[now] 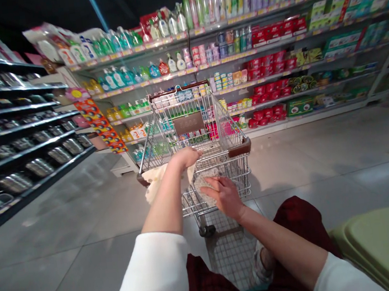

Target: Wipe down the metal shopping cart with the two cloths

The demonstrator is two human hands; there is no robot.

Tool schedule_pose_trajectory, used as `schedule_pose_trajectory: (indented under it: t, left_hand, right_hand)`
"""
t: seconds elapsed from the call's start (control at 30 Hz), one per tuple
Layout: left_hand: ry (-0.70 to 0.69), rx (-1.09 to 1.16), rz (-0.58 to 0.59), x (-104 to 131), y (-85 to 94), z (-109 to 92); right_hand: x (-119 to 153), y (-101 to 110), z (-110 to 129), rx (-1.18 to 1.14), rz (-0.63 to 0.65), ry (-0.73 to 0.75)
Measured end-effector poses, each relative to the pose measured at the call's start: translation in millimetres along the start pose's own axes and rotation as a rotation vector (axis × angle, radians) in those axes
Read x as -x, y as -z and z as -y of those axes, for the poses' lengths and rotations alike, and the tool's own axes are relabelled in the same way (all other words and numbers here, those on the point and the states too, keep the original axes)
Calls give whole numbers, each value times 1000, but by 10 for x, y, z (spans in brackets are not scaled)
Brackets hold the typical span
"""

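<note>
A metal shopping cart point(230, 153) stands in front of me, its push bar towards my body. My left hand point(186, 157) is closed at the bar, on a cream spotted cloth point(155, 181) that drapes over the bar's left part. Some of that cloth is hidden under my forearm. Lower and to the right, my right hand point(224, 195) has its fingers bent over a grey speckled, fluffy-looking cloth point(202, 184) against the cart's back wires. Its thumb side is partly hidden. A brown sign plate point(189, 124) hangs inside the basket.
Behind the cart runs a long shelf point(227, 62) of bottles, sprays and boxes. Metal pots point(40, 166) fill the left shelves. A pale green lidded bin or stool point(381, 241) is close at my right. My knee point(298, 220) is beside the cart's lower rack point(226, 248).
</note>
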State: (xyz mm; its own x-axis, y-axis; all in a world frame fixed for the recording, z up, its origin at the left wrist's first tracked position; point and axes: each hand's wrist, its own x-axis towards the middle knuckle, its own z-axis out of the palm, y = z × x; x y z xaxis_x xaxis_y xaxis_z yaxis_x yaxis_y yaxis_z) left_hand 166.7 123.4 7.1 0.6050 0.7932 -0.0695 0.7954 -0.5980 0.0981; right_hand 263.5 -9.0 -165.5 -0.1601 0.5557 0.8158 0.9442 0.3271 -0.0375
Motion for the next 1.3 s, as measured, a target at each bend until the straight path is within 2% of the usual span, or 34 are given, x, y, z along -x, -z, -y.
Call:
schedule_pose_trajectory:
  t: [0.1,0.2,0.33,0.43,0.5,0.6,0.73,0.8,0.9,1.03,1.13,1.23,1.3]
  left_hand:
    - [-13,-5,14,5,22,-13]
    - [-7,-7,20,1,25,-16]
    - [14,-4,11,-1,11,-9]
    - [12,11,3,-2,-4,1]
    - [4,22,-2,-7,-13,7]
    - [4,47,-5,-19,-20,15]
    - [19,73,-2,-25,-14,20]
    - [26,74,0,-24,-9,22]
    - [28,81,-7,-17,-7,24]
    - [24,67,-15,-5,-3,21]
    - [20,50,-7,-2,4,16]
    - [16,42,4,-4,8,16]
    - [18,46,0,-4,8,18]
  right_hand:
    - [-346,138,78,-29,-45,24]
    - [-469,36,88,1,-81,85]
    - [-154,-291,55,20,-30,168]
    - [137,-400,56,22,36,177]
    - [219,-344,62,10,66,159]
    - [149,-99,26,-25,67,135]
    - [-44,279,-194,27,-146,39]
    - [-42,353,-349,82,-202,8]
    - [195,252,-526,145,-129,22]
    - [818,-73,-585,155,14,2]
    - [1215,-204,-578,89,81,-51]
    - [1317,-89,-599,-12,147,-96]
    - [1186,127,-639,-85,77,-157]
